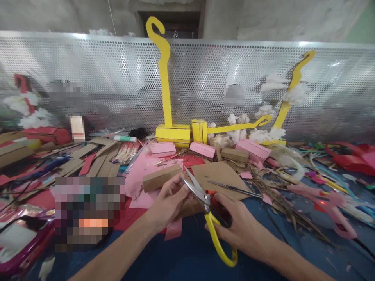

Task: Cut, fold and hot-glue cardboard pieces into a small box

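Observation:
My right hand is closed around a pair of scissors with a yellow handle loop; something red shows beside its fingers, partly hidden. The metal blades are parted and point up and left, past the fingertips of my left hand. That hand is closed in a pinch near the blades; what it holds, if anything, is too small to make out. Just behind it lies a brown cardboard box, with a flat cardboard sheet to the right. A craft knife rests across this sheet.
Yellow swan-neck shapes stand on box bases against a perforated metal panel. Pink boxes sit before them. At right lie a pink glue gun and dry twigs; cardboard strips and a green-labelled marker are at left.

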Demonstrator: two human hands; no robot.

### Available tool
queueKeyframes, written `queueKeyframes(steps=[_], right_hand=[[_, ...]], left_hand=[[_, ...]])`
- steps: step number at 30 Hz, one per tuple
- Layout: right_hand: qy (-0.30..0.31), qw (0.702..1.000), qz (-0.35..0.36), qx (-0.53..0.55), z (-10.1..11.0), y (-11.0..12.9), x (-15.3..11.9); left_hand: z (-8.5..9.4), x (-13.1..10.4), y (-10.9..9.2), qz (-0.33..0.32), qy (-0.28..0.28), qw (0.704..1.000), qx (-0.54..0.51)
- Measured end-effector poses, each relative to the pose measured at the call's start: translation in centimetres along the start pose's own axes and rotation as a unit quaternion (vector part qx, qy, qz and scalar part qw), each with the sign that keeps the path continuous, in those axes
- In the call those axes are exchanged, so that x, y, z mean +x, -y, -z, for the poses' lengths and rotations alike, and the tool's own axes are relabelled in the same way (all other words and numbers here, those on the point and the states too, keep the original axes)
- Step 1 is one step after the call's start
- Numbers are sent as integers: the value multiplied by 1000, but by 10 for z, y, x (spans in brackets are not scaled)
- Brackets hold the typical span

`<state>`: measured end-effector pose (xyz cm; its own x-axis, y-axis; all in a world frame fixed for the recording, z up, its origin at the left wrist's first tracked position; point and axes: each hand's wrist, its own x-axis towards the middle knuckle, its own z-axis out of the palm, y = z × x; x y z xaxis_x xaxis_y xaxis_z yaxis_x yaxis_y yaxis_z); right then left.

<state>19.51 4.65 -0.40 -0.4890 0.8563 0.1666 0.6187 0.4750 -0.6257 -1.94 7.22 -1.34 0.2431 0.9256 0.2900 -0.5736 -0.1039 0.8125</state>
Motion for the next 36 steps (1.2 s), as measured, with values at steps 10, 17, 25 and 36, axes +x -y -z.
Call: queueKeyframes(steps=[10, 17, 25, 36], right_hand=[[-2, 1000, -18, -8, -3, 0, 3], [-24, 999, -11, -28, -5, -3, 4], [-68, 998, 3, 16, -4, -8, 4], [-51, 999, 5, -2, 3, 3, 2]], left_hand=[[-2, -1, -4, 14, -3, 1000, -4], [4, -1, -1, 31, -11, 999, -13], [1, 0, -4, 49, -25, 998, -32], [-1, -2, -2, 49, -36, 998, 8]])
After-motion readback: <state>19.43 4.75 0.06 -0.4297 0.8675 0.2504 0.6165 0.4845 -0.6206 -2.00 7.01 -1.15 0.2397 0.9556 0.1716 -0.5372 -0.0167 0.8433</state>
